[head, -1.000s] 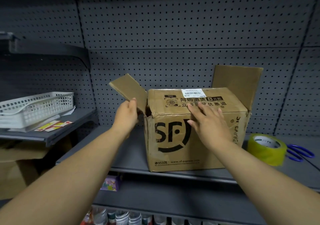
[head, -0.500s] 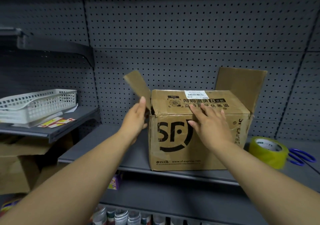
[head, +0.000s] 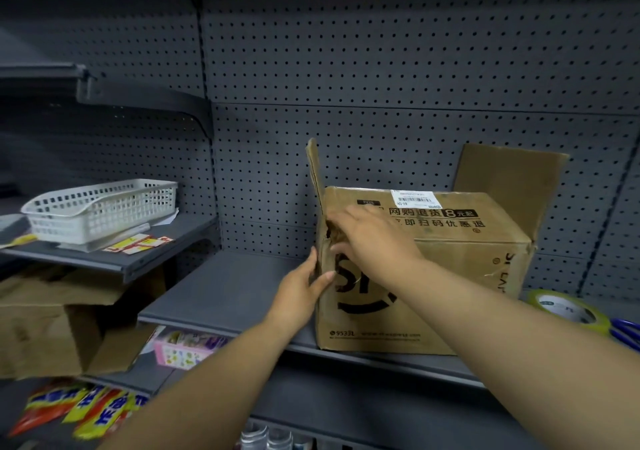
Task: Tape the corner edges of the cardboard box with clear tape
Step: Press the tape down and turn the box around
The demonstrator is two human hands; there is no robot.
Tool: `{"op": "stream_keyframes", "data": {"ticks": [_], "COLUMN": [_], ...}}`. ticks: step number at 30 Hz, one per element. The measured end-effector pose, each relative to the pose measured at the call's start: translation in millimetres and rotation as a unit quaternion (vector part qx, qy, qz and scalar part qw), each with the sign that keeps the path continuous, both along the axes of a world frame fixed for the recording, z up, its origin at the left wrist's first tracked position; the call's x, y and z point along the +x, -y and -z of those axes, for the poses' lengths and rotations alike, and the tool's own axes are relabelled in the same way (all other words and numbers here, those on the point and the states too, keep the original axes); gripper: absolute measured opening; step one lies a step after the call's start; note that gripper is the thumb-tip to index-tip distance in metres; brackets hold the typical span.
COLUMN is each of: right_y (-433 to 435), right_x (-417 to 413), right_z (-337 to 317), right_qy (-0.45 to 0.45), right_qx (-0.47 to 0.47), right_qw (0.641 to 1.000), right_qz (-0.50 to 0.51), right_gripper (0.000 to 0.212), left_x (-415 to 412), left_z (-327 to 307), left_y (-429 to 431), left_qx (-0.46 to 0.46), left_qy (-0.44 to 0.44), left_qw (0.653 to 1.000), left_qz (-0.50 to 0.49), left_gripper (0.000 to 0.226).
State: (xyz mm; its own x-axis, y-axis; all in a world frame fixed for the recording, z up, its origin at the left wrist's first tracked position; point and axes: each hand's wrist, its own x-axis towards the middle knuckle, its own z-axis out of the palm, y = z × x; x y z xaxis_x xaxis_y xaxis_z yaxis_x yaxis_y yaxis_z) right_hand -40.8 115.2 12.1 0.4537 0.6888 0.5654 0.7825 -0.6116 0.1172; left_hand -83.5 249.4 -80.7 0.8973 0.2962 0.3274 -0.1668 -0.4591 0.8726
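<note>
A brown cardboard box (head: 450, 276) with black print stands on the grey shelf (head: 221, 297). Its left side flap (head: 315, 172) stands upright and its right flap (head: 509, 179) also sticks up. My left hand (head: 301, 294) clasps the box's front left corner edge, thumb on the front face. My right hand (head: 374, 238) lies flat over the top front flap near that torn left corner. A roll of yellowish clear tape (head: 568, 311) lies on the shelf to the right of the box, touched by neither hand.
Blue-handled scissors (head: 627, 332) lie beside the tape at the right edge. A white plastic basket (head: 100, 207) and printed slips sit on a shelf to the left. Below are an open cardboard carton (head: 52, 325), a pink package and snack packets. Pegboard backs the shelves.
The left flap has swung up from tilted outward to upright. My left hand dropped to the box's front left corner, and my right hand slid left along the top to that corner.
</note>
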Motion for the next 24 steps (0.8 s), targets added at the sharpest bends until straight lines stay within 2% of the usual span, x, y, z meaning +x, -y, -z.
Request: {"op": "stream_keyframes", "data": {"ticks": [5,7,12,16,21,24], "right_y": [-1,-4,-20,-26,-31,-32], "right_x": [1,3,7,9,16,18], "right_z": [-4,-9,-12,-10,-9,-9], "right_qy": [0.084,0.091,0.017,0.008,-0.163,-0.171], "right_qx": [-0.005,-0.03,-0.112,-0.084,0.0,-0.007], "right_qw": [0.996,0.995,0.993,0.996,0.987,0.985], "right_qz": [-0.013,-0.014,0.034,0.023,0.009,0.008], "right_gripper": [0.054,0.046,0.04,0.028,0.021,0.021], "left_x": [3,5,9,11,13,14], "left_z": [-1,-1,4,9,13,18], "left_y": [2,4,6,5,3,1], "left_qx": [-0.059,-0.087,-0.088,-0.081,-0.088,-0.082], "left_qy": [0.016,0.022,0.029,0.023,0.032,0.033], "left_qw": [0.998,0.996,0.996,0.996,0.995,0.996], "left_qz": [-0.009,-0.006,0.002,0.009,0.015,0.014], "left_gripper": [0.052,0.049,0.05,0.05,0.048,0.046]}}
